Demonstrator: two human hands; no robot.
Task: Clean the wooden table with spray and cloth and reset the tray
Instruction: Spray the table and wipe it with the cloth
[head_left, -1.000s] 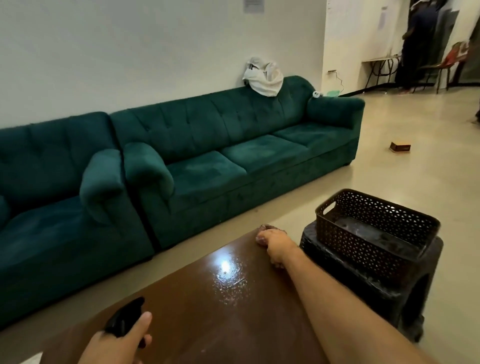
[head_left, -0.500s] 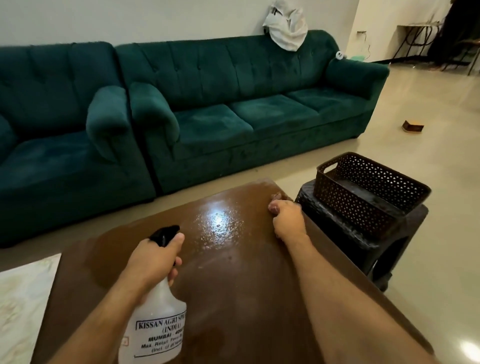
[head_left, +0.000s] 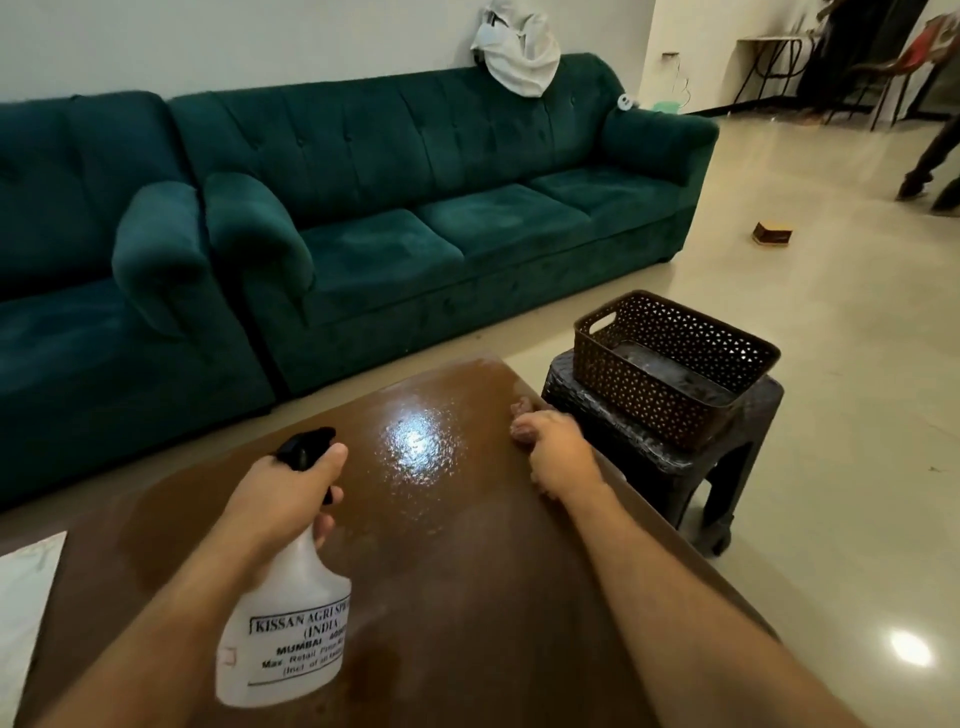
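two hands are over the brown wooden surface (head_left: 467, 597). the left hand (head_left: 280, 499) grips the neck of a white spray bottle (head_left: 285, 623), thumb up beside its black nozzle head (head_left: 304, 447) and fingers curled round the front; the bottle is tilted, its printed label facing the camera and its base toward the viewer. the right hand (head_left: 558, 452) rests at the far right edge of the surface, fingers curled in a loose fist; something small and reddish-brown shows at the knuckles, too hidden to say whether it is a cloth or whether it is being held. between the hands, toward the far end, a wet patch (head_left: 415, 447) glistens with droplets under a light reflection. just beside the surface on the right a dark stool (head_left: 675, 467) carries a brown perforated basket-like tray (head_left: 670, 364), sitting slightly askew. a dark green sofa (head_left: 441, 208) and a matching armchair (head_left: 78, 260) stand beyond, with a white cloth bundle (head_left: 517, 52) on the sofa's backrest. a small brown box (head_left: 772, 232) lies on the pale floor (head_left: 857, 364).
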